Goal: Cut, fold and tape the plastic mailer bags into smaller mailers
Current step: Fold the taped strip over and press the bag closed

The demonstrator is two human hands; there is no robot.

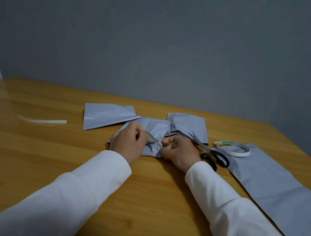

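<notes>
Just left of the scissors [208, 151], our left hand [128, 144] pinches a tape strip [151, 137] while our right hand [179, 151] clamps the folded mailer [153, 135] steady for sealing.

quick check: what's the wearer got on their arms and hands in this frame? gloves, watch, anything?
Both arms wear long white sleeves, plain and loose, with soft creases and no visible print or markings. The left sleeve and right sleeve each end in a cuff at the wrist. The left hand and right hand are bare: no gloves, and no watch or ring visible.
</notes>
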